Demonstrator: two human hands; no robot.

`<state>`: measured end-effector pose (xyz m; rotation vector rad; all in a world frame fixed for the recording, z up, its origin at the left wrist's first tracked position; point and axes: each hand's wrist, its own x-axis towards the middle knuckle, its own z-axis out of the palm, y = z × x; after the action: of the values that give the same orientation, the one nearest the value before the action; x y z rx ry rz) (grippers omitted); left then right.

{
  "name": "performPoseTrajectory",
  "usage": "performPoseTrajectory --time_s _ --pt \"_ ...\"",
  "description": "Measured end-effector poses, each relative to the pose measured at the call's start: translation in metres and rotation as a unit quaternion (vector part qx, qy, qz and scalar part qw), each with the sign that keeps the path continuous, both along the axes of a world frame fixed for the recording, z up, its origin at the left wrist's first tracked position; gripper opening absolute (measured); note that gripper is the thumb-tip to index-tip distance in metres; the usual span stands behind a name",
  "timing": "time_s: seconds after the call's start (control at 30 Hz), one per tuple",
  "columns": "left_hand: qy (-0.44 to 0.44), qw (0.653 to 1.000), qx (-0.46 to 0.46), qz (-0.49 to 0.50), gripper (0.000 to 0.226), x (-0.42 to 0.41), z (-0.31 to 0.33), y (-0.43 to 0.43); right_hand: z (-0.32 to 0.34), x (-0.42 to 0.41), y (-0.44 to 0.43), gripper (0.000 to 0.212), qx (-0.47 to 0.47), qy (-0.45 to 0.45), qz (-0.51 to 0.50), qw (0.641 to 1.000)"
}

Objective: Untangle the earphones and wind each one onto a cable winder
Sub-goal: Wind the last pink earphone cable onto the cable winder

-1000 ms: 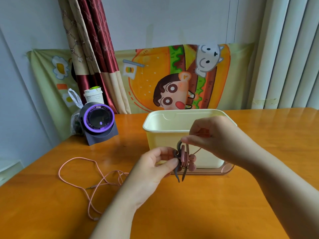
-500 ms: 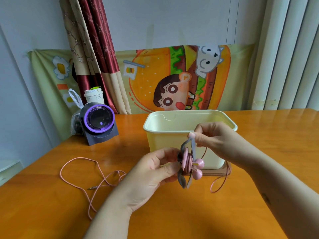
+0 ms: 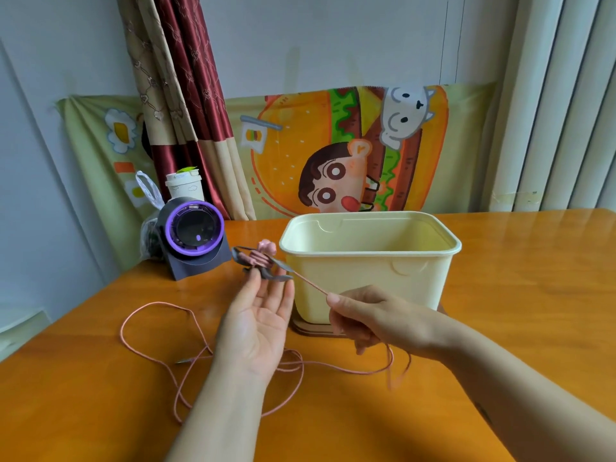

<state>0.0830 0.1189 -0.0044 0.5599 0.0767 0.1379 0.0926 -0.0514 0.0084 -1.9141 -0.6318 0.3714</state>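
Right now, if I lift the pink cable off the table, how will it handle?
Probably floppy: the pink cable lies in loose, crossing loops on the table, so it would likely droop and may snag itself. It looks thin, so likely very light. It runs straight only where the right hand pinches it taut from the cable winder.

Left hand (image 3: 258,325): lower centre of frame, palm turned up toward the camera, fingers straight and slightly spread, fingertips (image 3: 255,278) touching the underside of the cable winder (image 3: 258,260). Left forearm rises bare from the bottom edge. Right hand (image 3: 373,316): just right of centre, back facing up, fingers curled, thumb and forefinger pinching the pink cable (image 3: 310,283). Right forearm enters bare from the lower right corner. Hands near each other, not touching
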Motion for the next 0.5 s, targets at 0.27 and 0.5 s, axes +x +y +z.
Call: performPoseTrajectory --time_s 0.27,0.5 --pt "0.055 0.991 -0.042 0.111 0.018 0.015 -0.010 0.020 0.014 0.000 -0.016 0.050 -0.114 -0.003 0.011 0.993" --pt "0.090 0.979 -0.054 0.172 0.016 0.021 -0.012 0.029 0.012 0.009 -0.030 0.032 -0.082 0.013 -0.108 0.991"
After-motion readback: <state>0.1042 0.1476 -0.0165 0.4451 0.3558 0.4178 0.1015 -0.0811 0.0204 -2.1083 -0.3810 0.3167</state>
